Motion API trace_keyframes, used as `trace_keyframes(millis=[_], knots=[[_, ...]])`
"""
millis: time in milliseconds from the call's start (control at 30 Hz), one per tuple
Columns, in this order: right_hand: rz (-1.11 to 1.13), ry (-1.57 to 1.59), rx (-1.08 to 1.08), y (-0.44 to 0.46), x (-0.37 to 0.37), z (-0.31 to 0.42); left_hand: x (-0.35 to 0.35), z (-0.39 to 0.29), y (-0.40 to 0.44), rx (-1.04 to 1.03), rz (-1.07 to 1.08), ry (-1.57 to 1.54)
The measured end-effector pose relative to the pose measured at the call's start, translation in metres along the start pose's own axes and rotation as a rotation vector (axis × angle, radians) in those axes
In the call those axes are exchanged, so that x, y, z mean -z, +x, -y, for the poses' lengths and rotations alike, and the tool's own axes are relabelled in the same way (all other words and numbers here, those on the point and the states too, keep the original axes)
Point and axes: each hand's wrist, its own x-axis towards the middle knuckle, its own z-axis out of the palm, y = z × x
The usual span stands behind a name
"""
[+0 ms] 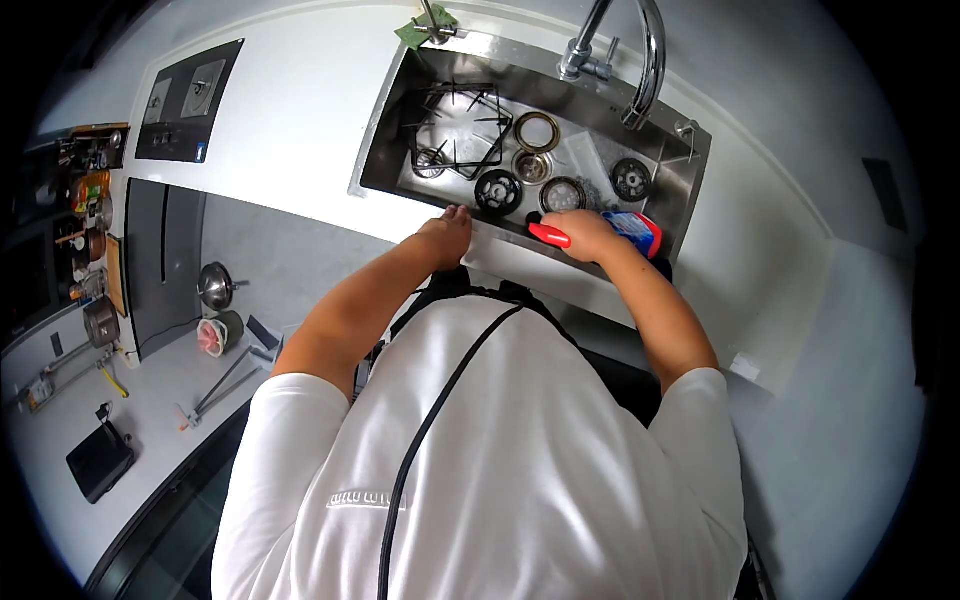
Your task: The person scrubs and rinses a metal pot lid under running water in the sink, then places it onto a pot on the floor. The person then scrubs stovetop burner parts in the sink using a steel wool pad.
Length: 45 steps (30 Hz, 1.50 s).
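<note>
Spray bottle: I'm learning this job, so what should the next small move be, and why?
Probably aim the spray bottle at the round black burner part: the right hand holds the bottle near the front edge of the sink, and that part lies close by.

Sink (pixel 545 85): is holding grate (pixel 506 122) left, disc (pixel 632 180) right
Faucet (pixel 655 50): is standing behind sink
Cooktop (pixel 188 112): is lying left of sink

Brt ctr, dk warped edges.
</note>
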Motion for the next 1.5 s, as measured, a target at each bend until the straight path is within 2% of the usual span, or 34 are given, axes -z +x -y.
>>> trace_keyframes(millis=[200,300,400,500,633,733,833,933,1033,1133,1333,1433,1500], knots=[[0.067,-0.085,-0.109,0.008,-0.004,0.002,-0.002,0.002,0.0,-0.003,-0.028,-0.03],[-0.244,-0.01,-0.105,0.016,-0.014,-0.015,-0.001,0.003,0.002,0.002,-0.03,-0.046],[-0.444,0.095,-0.256,0.024,0.005,-0.013,0.003,0.002,0.0,-0.005,-0.004,-0.039],[-0.309,0.146,-0.478,0.037,0.03,-0.02,0.002,0.001,0.001,0.011,0.006,-0.044],[-0.357,0.109,-0.672,0.051,0.032,-0.037,0.005,0.001,-0.002,0.009,0.011,-0.049],[-0.481,0.164,-0.573,0.052,0.028,-0.044,-0.001,0.003,-0.001,0.003,-0.003,-0.047],[-0.512,0.334,-0.361,0.048,0.028,-0.046,0.005,0.002,-0.003,0.002,0.007,-0.054],[-0.399,0.22,-0.481,0.059,0.031,-0.042,0.013,0.0,-0.008,-0.001,0.015,-0.069],[-0.444,0.187,-0.513,0.069,0.022,-0.047,0.014,0.002,-0.011,-0.012,0.022,-0.057],[-0.541,0.32,-0.298,0.061,0.019,-0.051,0.011,0.003,-0.006,-0.011,0.018,-0.063],[-0.365,0.119,-0.451,0.059,0.009,-0.055,0.008,0.004,-0.006,-0.014,0.003,-0.079],[-0.461,0.126,-0.391,0.047,0.005,-0.059,0.009,0.005,-0.004,-0.016,0.004,-0.091],[-0.477,0.115,-0.451,0.042,0.003,-0.063,0.007,0.004,-0.004,-0.019,0.01,-0.091]])
